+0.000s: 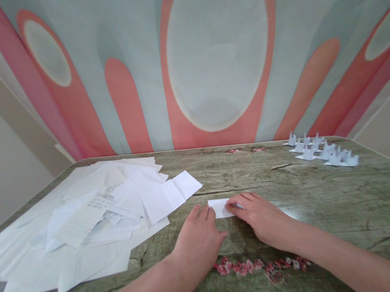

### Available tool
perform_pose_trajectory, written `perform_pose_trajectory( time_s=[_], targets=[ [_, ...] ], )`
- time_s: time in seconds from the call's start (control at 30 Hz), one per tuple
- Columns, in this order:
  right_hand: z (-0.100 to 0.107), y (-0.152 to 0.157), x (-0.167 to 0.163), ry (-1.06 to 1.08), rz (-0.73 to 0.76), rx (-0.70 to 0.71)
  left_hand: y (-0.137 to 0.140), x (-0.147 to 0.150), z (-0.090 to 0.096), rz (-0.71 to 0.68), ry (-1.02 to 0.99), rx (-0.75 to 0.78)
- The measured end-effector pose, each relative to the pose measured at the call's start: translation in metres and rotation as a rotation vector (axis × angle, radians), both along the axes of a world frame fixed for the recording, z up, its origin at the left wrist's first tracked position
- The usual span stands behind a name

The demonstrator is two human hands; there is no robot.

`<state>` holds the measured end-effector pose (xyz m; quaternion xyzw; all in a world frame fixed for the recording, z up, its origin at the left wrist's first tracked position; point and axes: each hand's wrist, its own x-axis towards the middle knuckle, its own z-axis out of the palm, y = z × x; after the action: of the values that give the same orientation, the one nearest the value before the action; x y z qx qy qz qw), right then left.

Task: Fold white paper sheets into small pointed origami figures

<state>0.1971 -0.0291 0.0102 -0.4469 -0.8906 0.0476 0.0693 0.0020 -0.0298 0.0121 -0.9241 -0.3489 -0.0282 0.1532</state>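
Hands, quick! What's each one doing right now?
Left hand: loosely open, at the left end of the small white paper.
Right hand: pinching that paper's right end.

Table [379, 217]: wood-grain top, grey-green to brown, dark crack lines, corners at the far edge rounded. Pink flowers [239, 267] patterned on the near side, smaller patches [244, 150] by the far edge. Left side: big loose paper pile [76, 259], mostly white, sheets overlapping at odd angles, some with lines of text. Creased white sheet [187, 184] juts out of the pile's right side. Mid-table: small paper rectangle [218, 208], white, apart from the pile. Far right corner: cluster of white folded-paper figures [326, 150], upright, pointed tips.
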Motion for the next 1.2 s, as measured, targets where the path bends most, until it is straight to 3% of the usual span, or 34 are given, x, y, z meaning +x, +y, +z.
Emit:
perform_pose_trajectory(
  time_s=[0.4,0.63,0.93,1.2],
  targets=[
    [0.001,-0.009,0.004,-0.069,0.12,0.092,0.002,-0.003,0.003,-0.018,-0.117,-0.038],
    [-0.005,-0.012,0.0,-0.127,0.117,0.176,0.0,-0.002,0.002,-0.074,-0.123,-0.066],
    [0.006,-0.02,0.002,-0.162,-0.005,0.147,-0.004,0.002,0.0,-0.046,-0.042,-0.099],
    [0.002,-0.022,0.007,-0.246,-0.095,0.211,-0.003,0.002,0.002,-0.032,-0.038,-0.111]
  ],
)
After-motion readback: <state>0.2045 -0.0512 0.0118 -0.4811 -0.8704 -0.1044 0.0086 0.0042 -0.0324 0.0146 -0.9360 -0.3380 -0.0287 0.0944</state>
